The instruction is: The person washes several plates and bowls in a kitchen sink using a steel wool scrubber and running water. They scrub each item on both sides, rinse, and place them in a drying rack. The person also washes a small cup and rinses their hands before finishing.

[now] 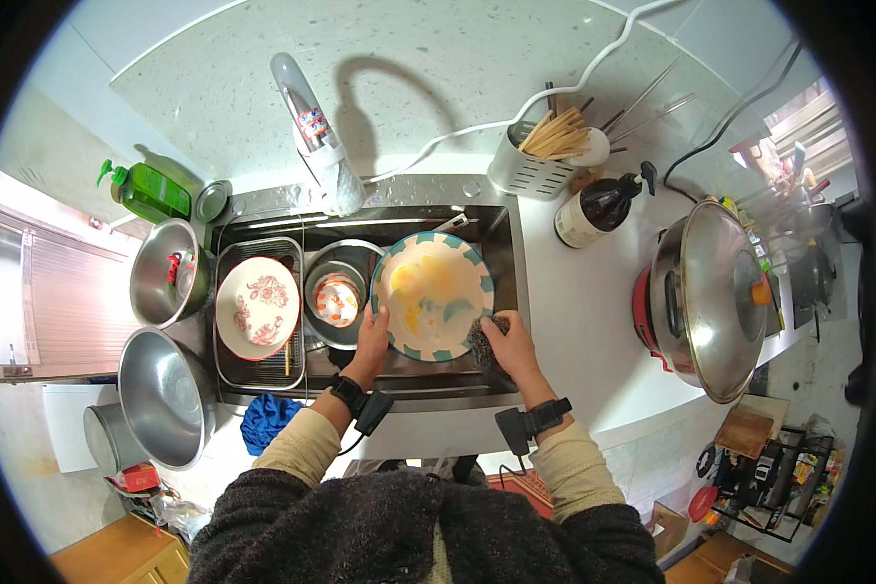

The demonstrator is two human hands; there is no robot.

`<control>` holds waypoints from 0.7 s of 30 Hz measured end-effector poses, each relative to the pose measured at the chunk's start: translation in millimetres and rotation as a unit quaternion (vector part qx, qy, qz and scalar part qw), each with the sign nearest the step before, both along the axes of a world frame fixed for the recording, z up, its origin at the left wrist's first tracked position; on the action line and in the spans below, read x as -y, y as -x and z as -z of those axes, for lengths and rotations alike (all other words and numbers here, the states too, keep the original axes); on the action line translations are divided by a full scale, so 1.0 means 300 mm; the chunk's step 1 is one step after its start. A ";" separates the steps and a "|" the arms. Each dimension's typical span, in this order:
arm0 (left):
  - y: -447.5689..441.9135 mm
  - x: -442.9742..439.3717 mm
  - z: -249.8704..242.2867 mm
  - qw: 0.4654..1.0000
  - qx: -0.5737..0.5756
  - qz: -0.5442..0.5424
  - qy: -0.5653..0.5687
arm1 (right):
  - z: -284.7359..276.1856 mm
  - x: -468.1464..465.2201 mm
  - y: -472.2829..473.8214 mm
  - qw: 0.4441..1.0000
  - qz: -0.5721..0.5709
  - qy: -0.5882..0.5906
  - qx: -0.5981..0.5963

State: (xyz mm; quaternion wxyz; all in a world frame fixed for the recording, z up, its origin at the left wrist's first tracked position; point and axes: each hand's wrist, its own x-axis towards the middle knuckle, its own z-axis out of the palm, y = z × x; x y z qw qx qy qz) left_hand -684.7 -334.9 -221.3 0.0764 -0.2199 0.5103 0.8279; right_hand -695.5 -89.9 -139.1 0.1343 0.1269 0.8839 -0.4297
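Over the right part of the steel sink [509, 241], my left hand [371, 337] grips the near left rim of a large plate [433, 296] with a green-and-cream checked border. My right hand [509, 342] holds a dark scouring pad [484, 342] against the plate's right rim. To the left of the plate, a small bowl with an orange pattern [336, 301] sits inside nested metal pots [321, 330]. Farther left, a red-rimmed bowl with a floral pattern [258, 308] rests in a wire basket [263, 381]. The faucet [321, 146] rises behind the sink.
Steel bowls [164, 398] and a green soap bottle [153, 191] stand at left. A blue cloth [269, 423] lies at the front edge. On the right are a utensil holder [529, 169] with chopsticks, a brown pump bottle [597, 210] and a lidded electric pan [723, 299].
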 end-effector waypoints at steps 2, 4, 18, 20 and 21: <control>0.016 0.003 0.004 0.997 -0.055 -0.011 0.059 | 0.010 0.019 -0.001 0.997 0.022 0.057 -0.047; 0.030 0.005 -0.005 0.990 -0.075 -0.020 0.121 | 0.033 0.029 -0.002 0.994 0.034 0.093 -0.050; 0.048 0.054 -0.244 0.748 -0.242 0.050 0.616 | 0.101 -0.006 -0.015 0.965 0.168 0.199 -0.038; 0.053 0.060 -0.228 0.764 -0.241 0.035 0.597 | 0.090 0.016 0.005 0.961 0.178 0.209 -0.023; 0.054 0.062 -0.213 0.795 -0.212 0.038 0.566 | 0.086 0.032 0.017 0.965 0.141 0.206 -0.077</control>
